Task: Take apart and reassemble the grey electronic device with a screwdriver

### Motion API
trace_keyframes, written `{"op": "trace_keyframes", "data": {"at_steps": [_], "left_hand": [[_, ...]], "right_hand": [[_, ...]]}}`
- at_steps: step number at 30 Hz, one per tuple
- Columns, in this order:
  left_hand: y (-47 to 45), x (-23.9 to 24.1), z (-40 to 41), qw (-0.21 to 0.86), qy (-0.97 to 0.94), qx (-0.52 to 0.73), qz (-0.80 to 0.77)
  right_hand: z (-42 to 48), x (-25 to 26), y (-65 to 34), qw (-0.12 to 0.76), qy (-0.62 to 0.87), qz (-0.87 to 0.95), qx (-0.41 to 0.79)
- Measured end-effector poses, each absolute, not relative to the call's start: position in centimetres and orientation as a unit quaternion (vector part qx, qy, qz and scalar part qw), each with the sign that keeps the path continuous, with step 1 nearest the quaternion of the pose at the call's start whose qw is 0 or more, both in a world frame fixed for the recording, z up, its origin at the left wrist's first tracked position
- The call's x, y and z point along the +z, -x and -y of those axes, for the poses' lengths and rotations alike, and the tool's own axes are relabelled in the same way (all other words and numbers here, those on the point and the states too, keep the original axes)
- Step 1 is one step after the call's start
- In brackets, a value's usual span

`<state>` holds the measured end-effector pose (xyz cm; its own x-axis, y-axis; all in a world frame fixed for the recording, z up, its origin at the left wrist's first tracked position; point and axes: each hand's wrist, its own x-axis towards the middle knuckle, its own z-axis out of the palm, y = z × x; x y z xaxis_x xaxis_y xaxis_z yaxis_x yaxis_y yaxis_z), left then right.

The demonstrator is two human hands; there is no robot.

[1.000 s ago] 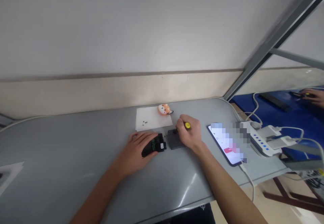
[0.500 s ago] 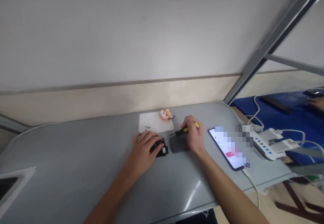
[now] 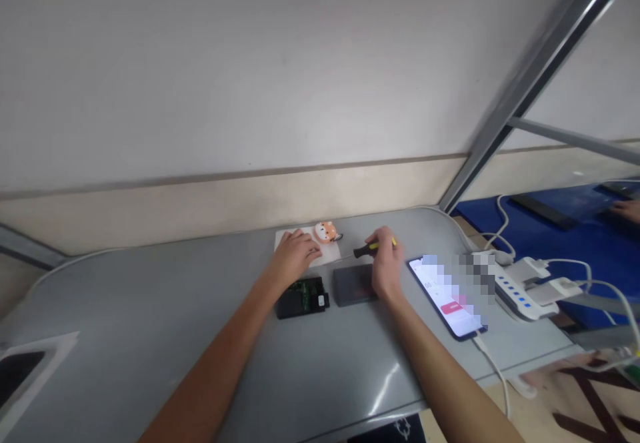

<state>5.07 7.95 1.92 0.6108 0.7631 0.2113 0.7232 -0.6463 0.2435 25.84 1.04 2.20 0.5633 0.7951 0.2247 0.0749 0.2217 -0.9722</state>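
My left hand [image 3: 295,255] rests on a white paper sheet [image 3: 331,252] at the back of the grey table [image 3: 150,323], fingers curled down as if pinching something too small to make out. My right hand [image 3: 384,263] grips a small screwdriver [image 3: 367,249] with a black and yellow handle, its tip pointing left toward the paper. In front of my hands lie an opened black device showing a green circuit board [image 3: 303,297] and a dark grey cover plate [image 3: 353,284]. A small orange and white figure [image 3: 325,231] sits on the paper's far edge.
A phone [image 3: 447,287] with a lit screen lies to the right, cabled. Beyond it are a white power strip [image 3: 520,286] with plugs and cords, a slanting metal frame bar [image 3: 520,96], and a blue table [image 3: 560,229] where another person's hand [image 3: 627,209] shows.
My left hand has left the black device and moved back onto the white paper. The right hand with the screwdriver has lifted slightly off the grey plate.
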Motion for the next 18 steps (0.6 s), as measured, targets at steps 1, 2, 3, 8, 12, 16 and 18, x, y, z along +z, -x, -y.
{"op": "trace_keyframes", "data": {"at_steps": [1, 2, 3, 8, 12, 16, 18], "left_hand": [[-5.1, 1.8, -8.0, 0.068, -0.899, 0.142, -0.409], [-5.0, 1.7, -8.0, 0.07, -0.902, 0.139, -0.404], [-4.6, 1.6, -7.7, 0.073, -0.901, 0.142, -0.402], [0.2, 1.3, -4.8, 0.119, -0.852, 0.22, -0.46], [2.8, 0.6, -2.0, 0.209, -0.813, 0.262, -0.477], [2.5, 0.1, -1.0, 0.229, -0.824, 0.242, -0.458], [2.2, 0.0, -1.0, 0.231, -0.826, 0.245, -0.451]], "right_hand": [[-1.0, 2.2, -25.8, 0.675, 0.564, 0.393, 0.267], [-0.9, 2.3, -25.7, 0.67, 0.561, 0.406, 0.269], [-0.8, 2.4, -25.5, 0.664, 0.556, 0.421, 0.269], [0.8, 2.6, -23.4, 0.609, 0.503, 0.545, 0.282], [2.0, 2.1, -21.6, 0.534, 0.444, 0.666, 0.272], [2.3, 1.7, -21.0, 0.523, 0.437, 0.697, 0.222], [2.2, 1.7, -21.1, 0.523, 0.453, 0.688, 0.217]]}}
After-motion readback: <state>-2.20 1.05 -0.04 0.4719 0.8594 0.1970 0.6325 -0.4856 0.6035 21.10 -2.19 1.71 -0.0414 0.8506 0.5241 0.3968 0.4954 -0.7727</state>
